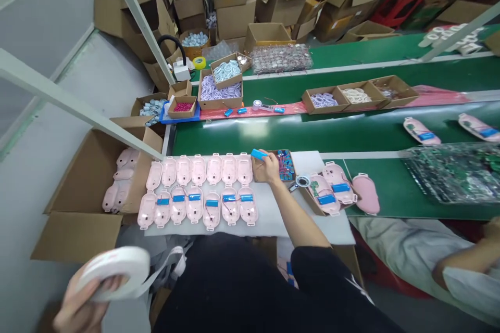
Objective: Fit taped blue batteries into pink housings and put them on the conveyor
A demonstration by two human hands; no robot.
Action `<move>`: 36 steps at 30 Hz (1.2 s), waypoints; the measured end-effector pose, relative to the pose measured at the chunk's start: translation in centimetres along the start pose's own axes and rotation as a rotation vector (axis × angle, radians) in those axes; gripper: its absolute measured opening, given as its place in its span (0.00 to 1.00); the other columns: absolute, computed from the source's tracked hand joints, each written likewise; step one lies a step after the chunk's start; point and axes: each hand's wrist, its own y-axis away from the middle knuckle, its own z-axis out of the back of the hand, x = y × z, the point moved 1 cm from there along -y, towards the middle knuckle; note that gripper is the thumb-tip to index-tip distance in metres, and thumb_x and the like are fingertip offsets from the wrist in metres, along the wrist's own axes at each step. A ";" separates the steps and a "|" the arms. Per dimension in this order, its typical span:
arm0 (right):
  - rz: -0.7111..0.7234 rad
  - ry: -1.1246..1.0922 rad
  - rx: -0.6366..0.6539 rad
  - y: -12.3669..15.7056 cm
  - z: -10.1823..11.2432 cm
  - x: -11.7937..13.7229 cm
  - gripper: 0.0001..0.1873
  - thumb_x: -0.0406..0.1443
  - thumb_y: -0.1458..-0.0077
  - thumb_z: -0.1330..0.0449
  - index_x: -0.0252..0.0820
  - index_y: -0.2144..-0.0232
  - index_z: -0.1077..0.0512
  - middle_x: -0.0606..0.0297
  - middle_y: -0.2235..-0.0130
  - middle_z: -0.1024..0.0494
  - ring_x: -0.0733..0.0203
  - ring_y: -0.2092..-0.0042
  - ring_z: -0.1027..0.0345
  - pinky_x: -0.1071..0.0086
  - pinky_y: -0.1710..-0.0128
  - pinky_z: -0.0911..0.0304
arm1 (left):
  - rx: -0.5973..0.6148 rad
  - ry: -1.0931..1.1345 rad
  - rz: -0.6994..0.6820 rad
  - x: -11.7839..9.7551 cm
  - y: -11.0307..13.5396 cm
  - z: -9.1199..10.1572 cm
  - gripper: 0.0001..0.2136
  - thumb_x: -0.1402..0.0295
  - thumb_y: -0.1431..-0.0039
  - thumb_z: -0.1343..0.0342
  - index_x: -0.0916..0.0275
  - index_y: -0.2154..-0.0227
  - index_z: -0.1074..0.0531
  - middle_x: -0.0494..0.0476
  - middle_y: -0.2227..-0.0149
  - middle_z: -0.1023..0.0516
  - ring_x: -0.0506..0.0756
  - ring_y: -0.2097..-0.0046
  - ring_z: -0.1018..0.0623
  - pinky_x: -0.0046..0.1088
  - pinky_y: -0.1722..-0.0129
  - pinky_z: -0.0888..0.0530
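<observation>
My left hand, low at the left, grips a roll of white tape with a loose strip trailing to the right. Between the fingertips of my right hand is a blue battery, held above the edge of a small cardboard box with more wired blue batteries. Left of that hand, two rows of pink plastic shells lie on a white foam sheet. Several shells in the nearer row carry a blue battery; the leftmost nearer shell has none.
Right of the battery box, pink shells with batteries lie on a carton. A co-worker's arm shows at the right. Bagged circuit boards rest on the green belt. A large open carton stands at the left.
</observation>
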 end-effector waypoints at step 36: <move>-0.333 -0.460 0.562 24.9 -11.7 7.6 0.28 0.49 0.49 0.27 0.50 0.49 0.29 0.61 0.53 0.18 0.52 0.47 0.23 0.55 0.46 0.27 | 0.247 0.062 0.115 6.4 -3.4 -2.7 0.20 0.57 0.56 0.30 0.73 0.67 0.18 0.54 0.84 0.29 0.52 0.79 0.32 0.29 0.77 0.34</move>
